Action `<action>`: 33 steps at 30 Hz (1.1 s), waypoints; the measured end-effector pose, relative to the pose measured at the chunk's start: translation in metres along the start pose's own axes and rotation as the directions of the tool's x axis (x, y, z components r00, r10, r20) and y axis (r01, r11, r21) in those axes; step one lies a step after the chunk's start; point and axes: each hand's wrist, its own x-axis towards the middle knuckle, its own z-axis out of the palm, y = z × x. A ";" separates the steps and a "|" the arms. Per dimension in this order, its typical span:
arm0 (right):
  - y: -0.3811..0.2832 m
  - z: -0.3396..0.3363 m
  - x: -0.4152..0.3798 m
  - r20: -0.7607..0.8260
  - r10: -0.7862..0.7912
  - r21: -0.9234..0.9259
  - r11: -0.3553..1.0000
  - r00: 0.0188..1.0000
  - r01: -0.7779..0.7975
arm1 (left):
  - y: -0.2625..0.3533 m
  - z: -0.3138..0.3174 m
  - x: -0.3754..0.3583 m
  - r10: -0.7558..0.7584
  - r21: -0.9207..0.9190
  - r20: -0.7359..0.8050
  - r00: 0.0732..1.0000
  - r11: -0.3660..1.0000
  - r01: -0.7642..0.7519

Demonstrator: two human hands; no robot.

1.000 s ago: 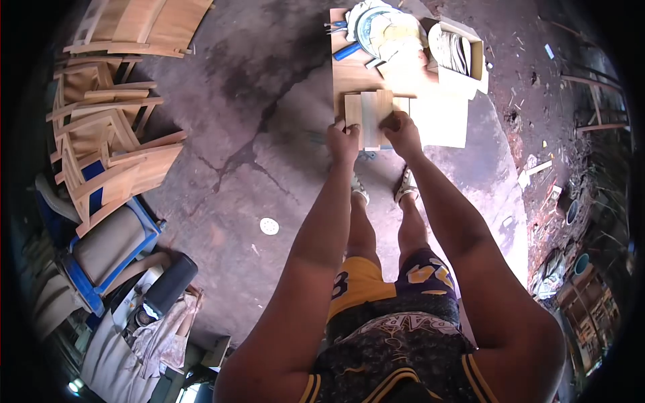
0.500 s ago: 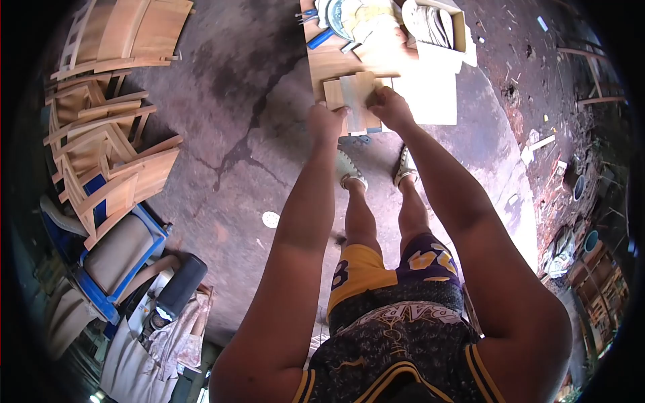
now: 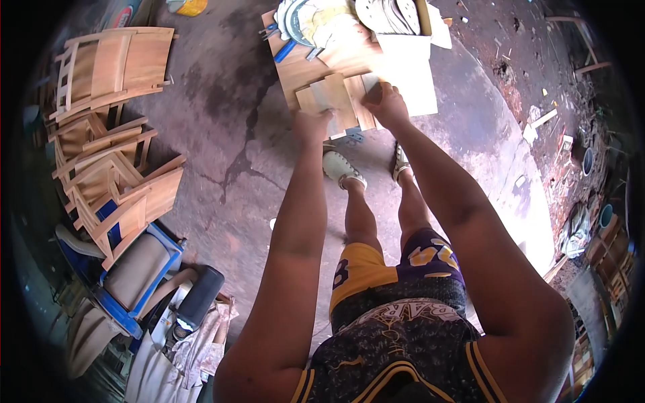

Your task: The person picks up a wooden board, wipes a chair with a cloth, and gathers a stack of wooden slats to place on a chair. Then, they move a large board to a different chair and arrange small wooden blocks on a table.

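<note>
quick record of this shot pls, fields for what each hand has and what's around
left hand: left hand grips the near left edge of the wooden boards
right hand: right hand grips the right edge of the same boards
boards: several flat pieces held together, over a low wooden table
on table: stack of sanding discs, blue-handled tool, open box of discs
left side: stacked wooden chairs
floor: cracked concrete floor
feet: pale shoes below the boards
</note>
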 end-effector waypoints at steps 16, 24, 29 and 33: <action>-0.033 0.031 -0.026 0.045 -0.110 0.209 0.973 0.993 0.099 | -0.056 0.016 0.001 0.131 -0.307 -0.155 0.979 0.936 -0.173; -0.025 0.037 -0.020 0.018 -0.101 0.087 0.991 0.995 0.100 | -0.048 0.013 -0.017 0.101 -0.173 -0.162 0.982 0.976 -0.129; -0.022 0.040 -0.034 0.023 -0.096 0.126 0.988 0.995 0.092 | -0.040 0.002 -0.034 0.090 -0.057 -0.173 0.981 0.993 -0.101; -0.027 0.038 -0.035 0.036 -0.085 0.151 0.985 0.996 0.079 | -0.051 0.003 -0.031 0.088 -0.115 -0.124 0.988 0.988 -0.102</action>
